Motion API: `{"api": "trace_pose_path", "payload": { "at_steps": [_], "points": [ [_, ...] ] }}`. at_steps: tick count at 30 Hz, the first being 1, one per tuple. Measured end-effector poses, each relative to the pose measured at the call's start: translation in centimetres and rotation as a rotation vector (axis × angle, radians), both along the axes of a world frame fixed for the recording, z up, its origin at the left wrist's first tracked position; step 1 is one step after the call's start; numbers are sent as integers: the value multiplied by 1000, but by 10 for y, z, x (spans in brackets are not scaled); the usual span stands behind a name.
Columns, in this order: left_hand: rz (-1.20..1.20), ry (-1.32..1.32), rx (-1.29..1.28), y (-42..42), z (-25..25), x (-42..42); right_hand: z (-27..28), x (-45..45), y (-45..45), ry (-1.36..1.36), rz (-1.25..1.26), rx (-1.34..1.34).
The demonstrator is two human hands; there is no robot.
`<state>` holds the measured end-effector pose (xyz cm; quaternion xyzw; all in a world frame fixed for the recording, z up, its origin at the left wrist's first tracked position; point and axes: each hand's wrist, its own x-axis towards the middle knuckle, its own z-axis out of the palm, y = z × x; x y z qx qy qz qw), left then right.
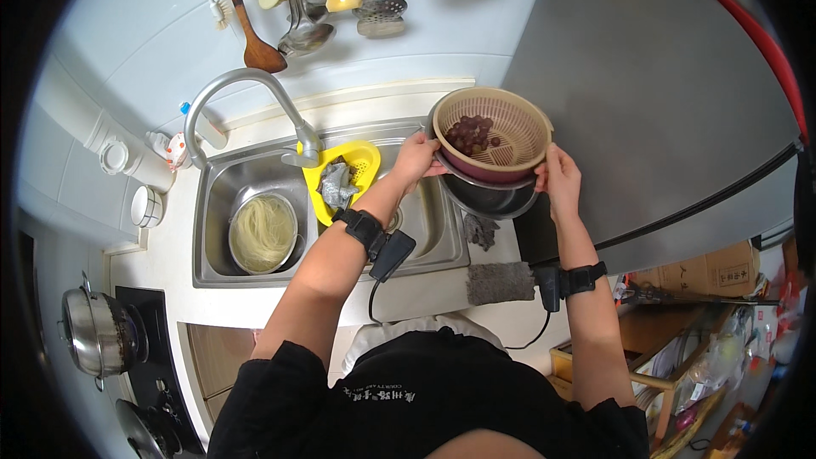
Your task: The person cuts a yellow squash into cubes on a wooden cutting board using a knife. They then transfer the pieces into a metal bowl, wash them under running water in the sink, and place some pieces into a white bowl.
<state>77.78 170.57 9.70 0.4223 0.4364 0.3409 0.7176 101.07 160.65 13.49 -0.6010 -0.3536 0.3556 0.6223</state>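
My left hand (417, 162) grips the left rim of a nested beige plastic colander (519, 121) and purple basin (503, 171). On the opposite side, my right hand (561, 182) holds the same stack by its right rim. A small bunch of dark red grapes (470, 135) lies in the colander, towards its left side. Beneath the stack is a stainless steel bowl (491, 201), partly covered by it, at the sink's right end. Whether the stack touches this bowl is hidden.
The double steel sink (440, 229) holds a bowl of pale noodle-like strands (262, 233). A yellow strainer basket (363, 156) sits by the faucet (306, 134). A grey refrigerator (637, 95) stands close at right. A grey cloth (500, 284) lies on the counter's front edge.
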Motion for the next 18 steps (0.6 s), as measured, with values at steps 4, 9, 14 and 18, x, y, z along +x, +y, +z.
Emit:
{"api": "trace_pose_path", "payload": {
  "at_steps": [4, 9, 14, 18],
  "points": [
    [150, -71, 0, -1, 6, -9, -60, 27, -19, -195, -195, -156],
    [266, -95, 106, -2, 33, -6, -119, 18, -37, 363, 63, -622],
    [289, -113, 141, 4, 60, -12, -109, 16, -27, 175, 4, -483],
    [250, -126, 192, 4, 87, -17, -72, 26, -66, 41, 140, -456]
  ]
}}
